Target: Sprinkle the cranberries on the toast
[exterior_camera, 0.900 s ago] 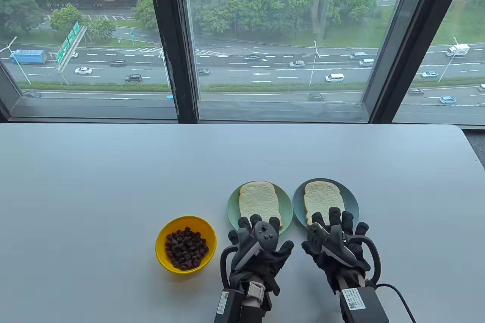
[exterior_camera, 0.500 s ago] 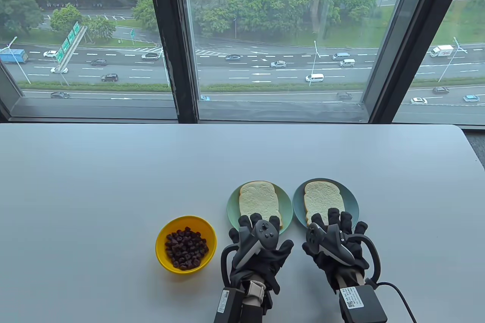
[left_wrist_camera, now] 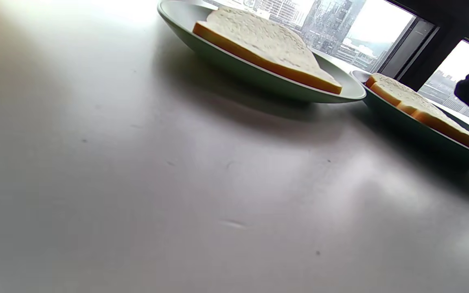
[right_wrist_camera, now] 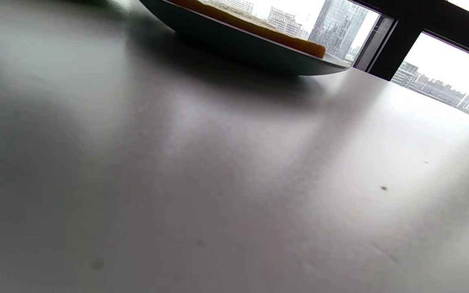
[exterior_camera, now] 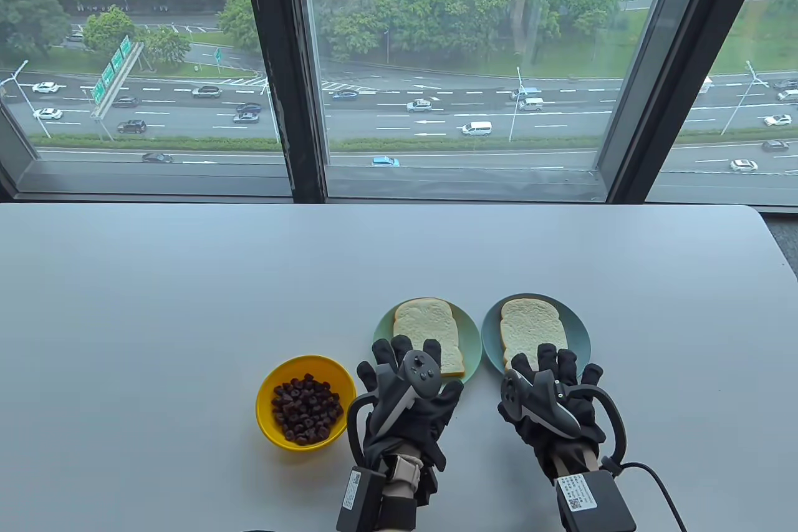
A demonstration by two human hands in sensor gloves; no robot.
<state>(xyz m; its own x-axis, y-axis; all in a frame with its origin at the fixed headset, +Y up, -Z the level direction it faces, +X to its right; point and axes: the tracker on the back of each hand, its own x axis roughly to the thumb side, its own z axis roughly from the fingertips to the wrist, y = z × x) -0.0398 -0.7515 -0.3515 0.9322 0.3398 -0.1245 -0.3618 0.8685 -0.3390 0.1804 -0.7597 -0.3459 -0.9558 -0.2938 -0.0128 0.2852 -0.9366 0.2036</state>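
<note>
A wide window is showing a busy highway and trees behind a pale grey table. You are sitting at its near edge with both gloved hands lying palm down, fingers spread and holding nothing.

Your left hand is hovering or resting low by the table; whether it touches is unclear. Its fingertips are overlapping the near rim of a green plate carrying a bare white toast slice. Just left of that hand's little finger, a yellow bowl is holding the dried cranberries.

Your right hand is lying flat, its fingertips reaching over the near edge of a second, blue-green plate with another bare slice. In the left wrist view, both plates are lying ahead of the fingers, side by side.

No cranberries are on either slice, so the task is likely only starting. To do it well, you are probably best sliding the left hand sideways to the bowl, pinching a small cluster from the heap's top, lifting clear of the rim, then releasing gradually over the slice's middle so the pieces are scattering rather than rolling off.
</note>
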